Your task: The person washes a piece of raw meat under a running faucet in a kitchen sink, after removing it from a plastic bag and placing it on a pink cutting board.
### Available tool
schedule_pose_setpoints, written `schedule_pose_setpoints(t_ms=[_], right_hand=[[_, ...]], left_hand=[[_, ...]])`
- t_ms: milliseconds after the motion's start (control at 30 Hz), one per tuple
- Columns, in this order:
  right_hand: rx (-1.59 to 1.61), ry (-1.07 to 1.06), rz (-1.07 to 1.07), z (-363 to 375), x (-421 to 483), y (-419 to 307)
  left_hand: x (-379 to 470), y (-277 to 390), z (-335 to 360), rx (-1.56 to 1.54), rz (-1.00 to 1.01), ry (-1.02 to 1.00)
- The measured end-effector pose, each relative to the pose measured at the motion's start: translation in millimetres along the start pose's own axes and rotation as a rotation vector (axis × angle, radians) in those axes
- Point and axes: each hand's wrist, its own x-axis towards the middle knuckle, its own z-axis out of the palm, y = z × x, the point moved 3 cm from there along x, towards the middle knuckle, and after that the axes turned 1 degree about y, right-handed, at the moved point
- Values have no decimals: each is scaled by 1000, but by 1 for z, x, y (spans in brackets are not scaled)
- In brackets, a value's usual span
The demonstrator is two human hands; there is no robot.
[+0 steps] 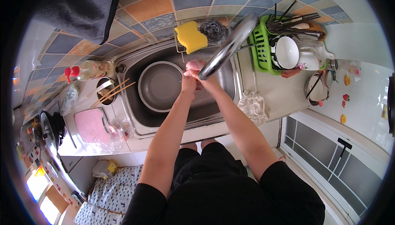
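Note:
My left hand [188, 83] and my right hand [206, 79] are together over the sink, right under the mouth of the chrome faucet [226, 46]. Between them they grip a pale pink piece of raw meat [193, 65], partly covered by the fingers and the spout. Just left of my hands, a round metal basin [160, 86] rests in the stainless steel sink [131, 107]. It looks to hold nothing solid. Whether water is running cannot be made out.
Behind the sink, a wire rack [184, 59] bears a yellow sponge [191, 36] and a steel scourer [213, 30]. A green dish basket [260, 47] and crumpled cloth [253, 105] are at right. Leftward are a pink cutting board [91, 125], chopsticks [115, 91] across a bowl, and a red-capped bottle [94, 70].

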Motion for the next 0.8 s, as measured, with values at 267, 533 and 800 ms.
schedule_pose_setpoints(t_ms=[267, 533, 800], right_hand=[[702, 97, 560, -16, -5, 14], [1017, -140, 406, 2, -2, -22], [1154, -226, 424, 10, 20, -30]], left_hand=[[-6, 6, -21, -111, 291, -85], [-7, 3, -61, -266, 269, -297], [-16, 9, -52, -429, -2, -227]])
